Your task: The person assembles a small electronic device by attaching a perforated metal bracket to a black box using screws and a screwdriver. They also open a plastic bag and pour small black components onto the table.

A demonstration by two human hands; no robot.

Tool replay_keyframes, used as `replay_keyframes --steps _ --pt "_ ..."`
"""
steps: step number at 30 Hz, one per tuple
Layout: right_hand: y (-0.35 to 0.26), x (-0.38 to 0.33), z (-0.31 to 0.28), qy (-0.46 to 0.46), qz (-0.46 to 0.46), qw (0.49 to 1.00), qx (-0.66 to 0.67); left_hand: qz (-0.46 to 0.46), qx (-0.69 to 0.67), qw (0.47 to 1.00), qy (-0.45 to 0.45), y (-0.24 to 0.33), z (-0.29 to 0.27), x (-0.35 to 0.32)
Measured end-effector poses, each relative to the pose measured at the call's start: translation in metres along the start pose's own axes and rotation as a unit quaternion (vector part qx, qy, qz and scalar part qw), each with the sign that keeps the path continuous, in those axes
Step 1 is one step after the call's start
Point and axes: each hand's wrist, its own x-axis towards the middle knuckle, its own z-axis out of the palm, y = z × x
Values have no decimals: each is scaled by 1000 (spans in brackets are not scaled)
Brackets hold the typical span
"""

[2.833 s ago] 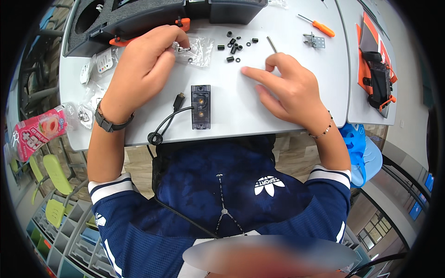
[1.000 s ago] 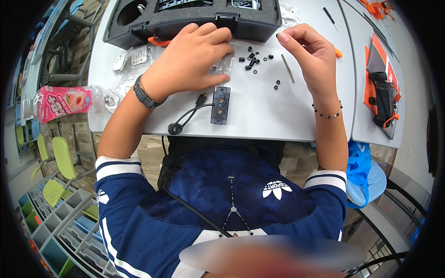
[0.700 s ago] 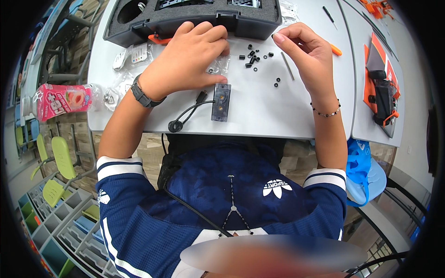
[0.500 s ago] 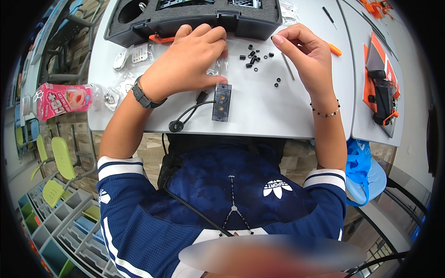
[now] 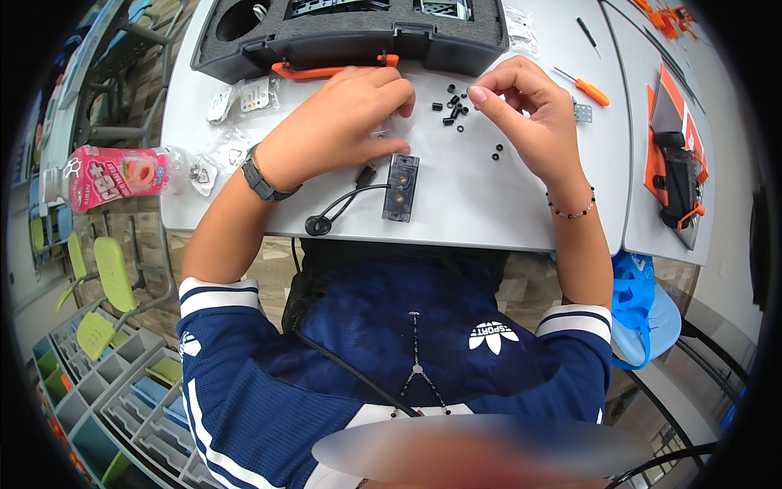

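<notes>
My left hand (image 5: 354,112) is bent over a crumpled clear plastic bag (image 5: 383,129), which shows in part between its thumb and curled fingers. Just below that thumb lies a dark translucent electronic module (image 5: 401,189), from which a coiled black cable (image 5: 320,223) runs left. Thumb and index finger of my right hand (image 5: 529,110) are pinched together. They are right beside a cluster of small black spacers (image 5: 454,112); whatever is in the pinch is too small to make out. Two black rings (image 5: 497,152) lie apart from the cluster, closer to me.
A black foam-lined case (image 5: 350,45) with an orange handle (image 5: 334,72) takes up the table's far side. An orange screwdriver (image 5: 590,91) lies beyond my right hand. Left are plastic packets (image 5: 255,95) and a pink bottle (image 5: 114,179). An orange-and-black device (image 5: 676,179) stands right.
My right hand has moved left and toward me, closer to the spacers, uncovering the screwdriver and a perforated metal plate. My left hand has drawn slightly back from the case's handle. The view has shifted a little.
</notes>
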Motion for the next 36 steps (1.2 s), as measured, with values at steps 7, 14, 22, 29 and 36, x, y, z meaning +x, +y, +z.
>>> replay_keyframes --steps 7,14,22,29,36 --pt "-5 -4 4 -3 -3 1000 3 -2 -110 989 94 4 -1 4" --pt "-29 0 13 47 -127 988 -70 113 -193 952 211 -5 3 4" --pt "-31 -1 17 56 -196 964 -170 119 -317 918 205 2 17 7" --pt "-8 0 -16 -63 -29 972 -226 77 -308 919 234 -2 15 7" --pt "7 -2 -5 -123 -66 961 -239 62 -302 925 221 -4 16 6"
